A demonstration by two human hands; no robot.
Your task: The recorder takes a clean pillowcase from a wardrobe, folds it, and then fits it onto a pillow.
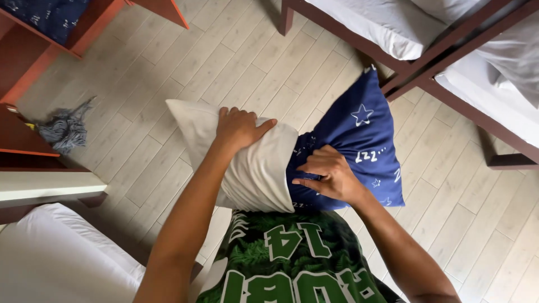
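Note:
A white pillow sticks halfway out of a dark blue pillowcase printed with white stars. I hold both in the air in front of my chest, above the floor. My left hand grips the bare white end of the pillow from above, fingers pressed into the fabric. At the open edge of the pillowcase, my right hand pinches the blue cloth where it meets the pillow. My green patterned shirt shows below.
Pale wood-plank floor lies underneath. A dark wooden bed frame with a white mattress stands at the upper right. Another white mattress is at the lower left. A grey mop head lies by red-brown furniture on the left.

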